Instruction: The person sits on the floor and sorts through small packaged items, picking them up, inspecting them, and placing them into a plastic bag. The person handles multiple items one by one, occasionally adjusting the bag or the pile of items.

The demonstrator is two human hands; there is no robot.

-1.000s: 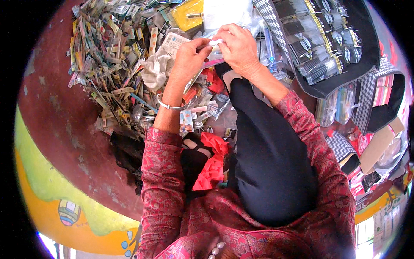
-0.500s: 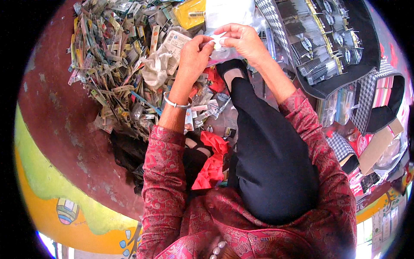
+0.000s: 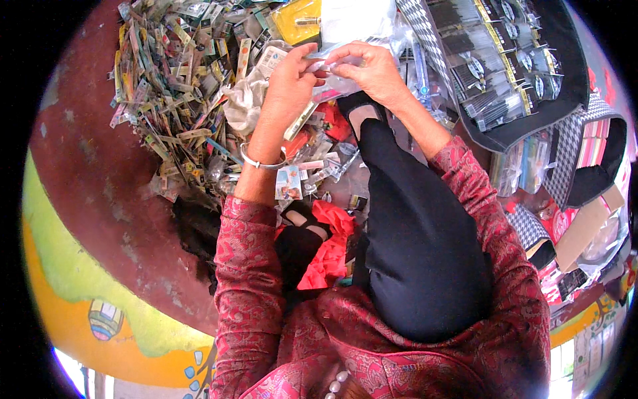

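Note:
Both my hands are raised at the top middle, with a small whitish, thin plastic piece [image 3: 321,66] between their fingertips. Its exact kind is too small to tell. My left hand [image 3: 291,78], a silver bangle on its wrist, pinches the near left end. From the other side my right hand [image 3: 375,72] grips it with thumb and forefinger, both hands closed. Beneath my hands lie clear plastic wrapping [image 3: 342,85] and a pale narrow strip [image 3: 300,121]. A crumpled off-white cloth or bag [image 3: 243,106] is just left of my left wrist.
A big heap of thin packaged strips [image 3: 176,86] fills the upper left. A yellow packet [image 3: 296,21] and white package [image 3: 355,18] lie beyond my hands. On the right, a black case [image 3: 515,136] holds packs of dark thin items. Red crumpled material [image 3: 330,246] lies by my foot.
My left hand has shifted left and its fingers have opened out somewhat. The whitish piece has moved left with my right fingertips and shows longer between the hands.

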